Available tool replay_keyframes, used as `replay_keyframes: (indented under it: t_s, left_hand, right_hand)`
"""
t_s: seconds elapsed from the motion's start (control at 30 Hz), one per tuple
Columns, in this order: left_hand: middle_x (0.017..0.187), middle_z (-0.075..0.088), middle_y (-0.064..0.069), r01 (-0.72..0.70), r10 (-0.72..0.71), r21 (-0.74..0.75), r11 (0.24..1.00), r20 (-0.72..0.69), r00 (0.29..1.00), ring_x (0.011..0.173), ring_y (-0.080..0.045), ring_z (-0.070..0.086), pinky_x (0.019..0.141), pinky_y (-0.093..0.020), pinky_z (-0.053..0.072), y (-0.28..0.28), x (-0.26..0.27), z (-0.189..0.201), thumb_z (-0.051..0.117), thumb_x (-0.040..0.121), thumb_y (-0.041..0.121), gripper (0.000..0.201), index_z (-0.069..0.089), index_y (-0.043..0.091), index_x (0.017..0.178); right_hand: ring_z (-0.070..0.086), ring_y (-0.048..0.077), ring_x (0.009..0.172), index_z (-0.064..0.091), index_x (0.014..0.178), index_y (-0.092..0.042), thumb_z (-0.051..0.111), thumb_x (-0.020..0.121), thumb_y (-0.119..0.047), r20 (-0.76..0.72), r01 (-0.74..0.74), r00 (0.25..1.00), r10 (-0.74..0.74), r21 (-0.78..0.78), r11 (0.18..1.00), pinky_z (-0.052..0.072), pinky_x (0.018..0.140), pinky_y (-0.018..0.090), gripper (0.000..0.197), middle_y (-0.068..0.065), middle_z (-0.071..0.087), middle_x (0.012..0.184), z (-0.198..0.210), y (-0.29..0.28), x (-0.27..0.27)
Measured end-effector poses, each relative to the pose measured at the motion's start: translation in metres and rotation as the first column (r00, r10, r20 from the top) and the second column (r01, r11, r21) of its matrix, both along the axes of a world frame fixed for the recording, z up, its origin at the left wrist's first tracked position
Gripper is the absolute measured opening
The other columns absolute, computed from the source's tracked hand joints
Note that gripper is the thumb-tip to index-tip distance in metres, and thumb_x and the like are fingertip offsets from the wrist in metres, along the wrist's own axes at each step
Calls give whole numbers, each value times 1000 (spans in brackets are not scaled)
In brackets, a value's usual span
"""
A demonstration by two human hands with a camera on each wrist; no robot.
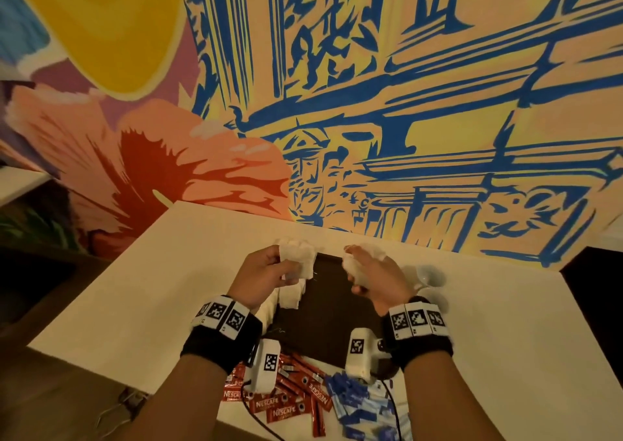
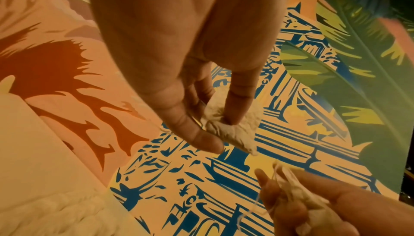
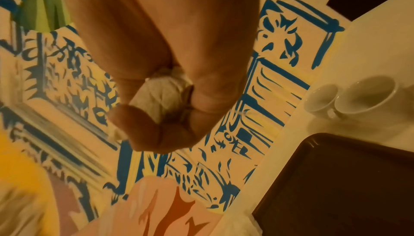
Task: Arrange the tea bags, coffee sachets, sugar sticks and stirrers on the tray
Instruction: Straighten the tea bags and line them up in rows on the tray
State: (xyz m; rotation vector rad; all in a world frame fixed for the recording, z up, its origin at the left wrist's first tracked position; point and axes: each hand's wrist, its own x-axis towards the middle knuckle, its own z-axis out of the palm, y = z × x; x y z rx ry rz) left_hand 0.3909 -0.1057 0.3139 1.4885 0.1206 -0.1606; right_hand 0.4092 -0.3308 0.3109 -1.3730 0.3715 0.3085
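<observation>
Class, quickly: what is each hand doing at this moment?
Left hand: fingers pinch white tea bags.
Right hand: fingers curled round a bunch of tea bags.

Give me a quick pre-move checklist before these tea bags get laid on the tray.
1. Left hand has a grip on tea bags: ok, fingers pinch a bunch.
2. Right hand has a grip on its tea bags: ok, fingers are curled round them.
3. Bare space on the tray: ok, its dark middle is uncovered.
4. Strings free of tangles: cannot tell; a loose thread hangs from the right hand's bunch.
5. Cups clear of the tray: ok, they stand on the table beyond its corner.
6. Coffee sachets and sugar sticks on the tray: not ok, they lie on the table near the wrists.
</observation>
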Motion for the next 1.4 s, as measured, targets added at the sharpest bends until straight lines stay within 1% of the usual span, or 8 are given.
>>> replay_keyframes:
  t_s: [0.17,0.27,0.47,0.7,0.9,1.07,1.17,1.4]
  left_hand:
    - [97,75,-16,-54,52,-61,997,-32,998,92,-31,69,84,-43,55,-7,-3,-10,72,83,-3,15,71,5,96]
    - [97,76,-15,-15,17,28,999,-47,999,88,-26,71,86,-41,55,-5,-7,-14,73,85,2,19,70,2,104]
    - [99,74,-14,60,-56,112,992,-41,998,87,-21,67,77,-35,53,6,-4,-18,76,87,16,19,72,6,102]
    - [98,75,-12,164,-183,387,907,11,983,79,-13,67,69,-30,56,29,23,-19,75,89,23,19,76,7,99]
    - [99,73,-12,136,-162,489,862,11,987,81,-16,65,66,-30,57,52,56,-41,72,92,24,19,73,6,98]
    - [94,71,-6,220,-208,626,749,-94,974,84,-23,68,70,-35,59,67,86,-79,69,93,25,9,71,16,93]
    - [96,67,-1,332,-281,721,608,-196,940,88,-22,65,75,-35,57,66,99,-102,67,94,27,10,70,17,94]
    - [100,57,2,526,-415,784,329,-380,827,90,-18,55,73,-24,39,55,112,-146,61,95,26,10,68,23,101]
  right_hand:
    - [63,16,74,75,107,-19,74,91,-26,125,-245,960,249,-50,968,42,46,25,18,5,74,92,-12,24,-26]
    - [62,25,72,74,106,-14,78,87,-21,162,-233,956,244,-79,969,42,45,26,20,11,74,89,-22,32,-25]
    - [64,20,73,75,98,-10,79,86,-15,201,-216,946,256,-198,956,45,46,28,14,14,75,94,-33,35,-16]
    - [62,13,71,78,93,-15,80,86,-24,100,-201,970,220,-172,964,45,46,26,12,3,73,87,-51,38,-12]
    - [59,18,67,72,98,-21,69,93,-25,-172,28,984,-40,-70,997,46,51,28,7,9,67,89,-62,30,-3]
    - [62,19,64,69,98,-10,62,98,-45,-300,123,947,-115,9,992,50,48,28,35,14,68,88,-66,27,4]
    - [66,23,68,68,104,-8,68,94,-44,-333,174,934,-133,98,980,56,51,31,37,17,69,88,-71,30,8]
    - [68,28,89,62,114,-5,61,95,-6,-323,108,946,-32,219,970,60,73,37,19,18,64,101,-79,39,11]
